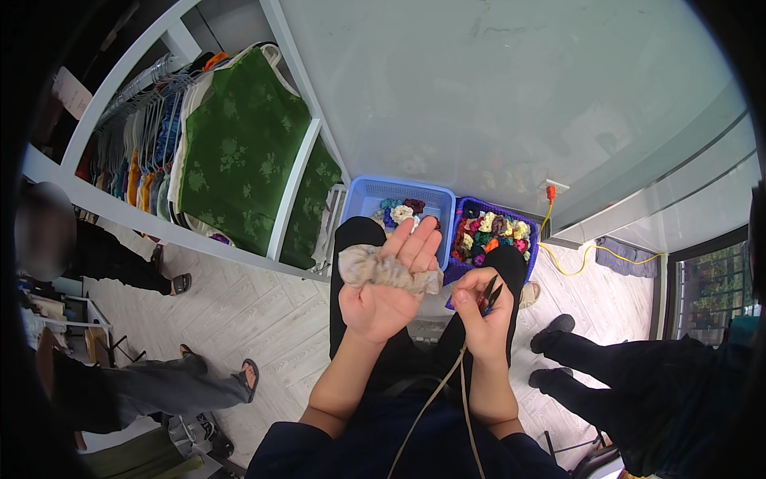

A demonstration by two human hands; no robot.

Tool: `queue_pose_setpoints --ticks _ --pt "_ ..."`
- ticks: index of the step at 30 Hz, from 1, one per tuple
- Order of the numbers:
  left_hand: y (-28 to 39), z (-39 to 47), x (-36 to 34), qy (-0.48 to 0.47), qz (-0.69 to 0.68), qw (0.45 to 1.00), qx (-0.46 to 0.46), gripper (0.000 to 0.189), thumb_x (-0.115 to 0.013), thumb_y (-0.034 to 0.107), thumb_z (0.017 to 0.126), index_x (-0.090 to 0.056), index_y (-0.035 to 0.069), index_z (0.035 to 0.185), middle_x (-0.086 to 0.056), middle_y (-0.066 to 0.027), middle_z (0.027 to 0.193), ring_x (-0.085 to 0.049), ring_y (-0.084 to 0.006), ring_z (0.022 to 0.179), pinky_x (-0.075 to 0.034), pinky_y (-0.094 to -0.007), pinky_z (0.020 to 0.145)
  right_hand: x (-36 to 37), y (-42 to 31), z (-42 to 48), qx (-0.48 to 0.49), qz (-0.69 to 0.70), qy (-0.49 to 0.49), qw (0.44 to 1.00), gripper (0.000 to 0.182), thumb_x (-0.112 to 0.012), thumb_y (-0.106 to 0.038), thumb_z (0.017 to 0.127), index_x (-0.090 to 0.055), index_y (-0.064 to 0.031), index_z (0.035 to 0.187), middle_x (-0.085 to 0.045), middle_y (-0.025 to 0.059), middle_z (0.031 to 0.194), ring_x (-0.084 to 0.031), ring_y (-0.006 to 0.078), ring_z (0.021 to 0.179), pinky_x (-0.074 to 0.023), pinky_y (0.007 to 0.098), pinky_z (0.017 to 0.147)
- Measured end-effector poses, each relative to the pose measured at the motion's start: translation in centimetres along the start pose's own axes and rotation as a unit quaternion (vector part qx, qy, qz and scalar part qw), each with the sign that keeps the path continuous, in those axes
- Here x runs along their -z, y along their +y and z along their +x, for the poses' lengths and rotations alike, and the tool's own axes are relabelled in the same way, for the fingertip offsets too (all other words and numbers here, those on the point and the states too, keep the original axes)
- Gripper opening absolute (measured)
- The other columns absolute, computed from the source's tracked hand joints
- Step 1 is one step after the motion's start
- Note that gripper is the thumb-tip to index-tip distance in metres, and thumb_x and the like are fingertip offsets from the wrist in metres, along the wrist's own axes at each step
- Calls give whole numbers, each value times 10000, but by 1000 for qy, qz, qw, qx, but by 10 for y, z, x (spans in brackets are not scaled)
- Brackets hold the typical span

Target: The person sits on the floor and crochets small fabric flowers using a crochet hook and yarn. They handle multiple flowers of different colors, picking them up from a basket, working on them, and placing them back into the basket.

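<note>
Palm up, my left hand (380, 311) bears a beige-grey fabric scrunchie (383, 269) that lies across the base of the fingers, which are stretched out. Beside it, my right hand (488, 320) is closed around a small pair of thread snips (492, 294), the dark blades pointing up and away from me. A tan cord (440, 386) runs in two strands from below that hand toward my chest. Beyond my knees stand a light blue plastic basket (353, 194) with some scrunchies in it and a purple basket (458, 254) full of many-coloured scrunchies (494, 233).
A white rack (293, 191) with hanging clothes, a green patterned garment (239, 149) foremost, stands left. A glossy pale panel (508, 90) rises ahead. A yellow cable (553, 258) crosses the floor at right. People stand on both sides, dark trousers (628, 371) at right.
</note>
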State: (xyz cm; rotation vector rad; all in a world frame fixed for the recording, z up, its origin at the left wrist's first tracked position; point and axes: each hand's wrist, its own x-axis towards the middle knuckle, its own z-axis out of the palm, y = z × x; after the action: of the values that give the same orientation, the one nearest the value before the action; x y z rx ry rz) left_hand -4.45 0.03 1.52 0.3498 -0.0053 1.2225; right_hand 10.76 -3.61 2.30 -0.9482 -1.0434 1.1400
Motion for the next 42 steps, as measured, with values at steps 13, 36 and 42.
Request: queue_pose_setpoints --ticks 13,36,42 --pt "-21 -1 -6 -55 280 954 94 1122 -567 709 728 -52 118 1532 -65 -194 1576 -167 -337 1444 -164 -454 1150 -6 -5 -2 105 -97 55 988 318 -706 35 753 -576 18 1042 -611 95 986 -354 -4 484 -287 167 483" --pt "-23 -3 -2 -39 573 817 46 354 -491 179 980 -553 -20 1267 -493 -188 1364 -490 -258 1248 -369 -369 1032 23 1 9 4 -52 164 985 94 -666 -53 867 -588 -21 908 -544 -47 738 -401 -2 589 -294 166 528" --pt "-23 -6 10 68 559 825 -47 397 -543 111 948 -500 -24 1318 -583 -135 1259 -579 -207 1127 -454 -307 935 24 -5 14 -2 59 230 971 70 -569 -93 933 -574 -29 961 -539 -23 815 -445 21 683 -361 184 624"
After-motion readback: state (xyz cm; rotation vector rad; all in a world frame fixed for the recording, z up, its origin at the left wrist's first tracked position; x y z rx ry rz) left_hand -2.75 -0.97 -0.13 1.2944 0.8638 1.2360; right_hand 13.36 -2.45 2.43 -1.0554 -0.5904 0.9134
